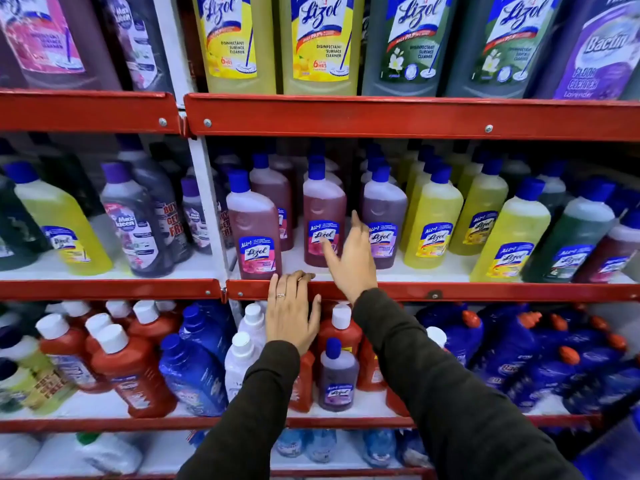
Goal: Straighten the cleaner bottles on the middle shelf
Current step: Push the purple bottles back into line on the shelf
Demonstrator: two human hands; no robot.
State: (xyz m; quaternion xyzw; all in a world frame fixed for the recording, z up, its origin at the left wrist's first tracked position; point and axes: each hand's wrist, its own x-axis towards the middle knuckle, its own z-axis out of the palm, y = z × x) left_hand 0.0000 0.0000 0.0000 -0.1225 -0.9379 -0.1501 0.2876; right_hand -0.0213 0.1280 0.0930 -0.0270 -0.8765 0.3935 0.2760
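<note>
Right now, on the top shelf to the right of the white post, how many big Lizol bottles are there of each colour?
Yellow Lizol bottles: 2
Dark green Lizol bottles: 2
Total: 4
</note>
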